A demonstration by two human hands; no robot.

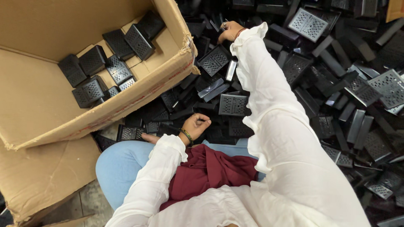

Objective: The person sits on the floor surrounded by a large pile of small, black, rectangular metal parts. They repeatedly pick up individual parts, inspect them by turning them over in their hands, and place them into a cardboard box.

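Observation:
My right hand (229, 31) reaches far forward into a big heap of black perforated plastic covers (233, 104), its fingers down among the pieces; whether it grips one is hidden. It wears a ring and a thin bracelet. My left hand (196, 125) rests palm up by my knee at the near edge of the heap, fingers curled in, with nothing visible in them. A beaded bracelet sits on that wrist. Both arms are in white sleeves.
A large open cardboard box (126, 101) lies tilted at the left, with several of the same black covers (90, 90) inside. Flattened cardboard (42, 176) lies under it. My knee in blue jeans (120, 162) and a maroon cloth (206, 170) are below.

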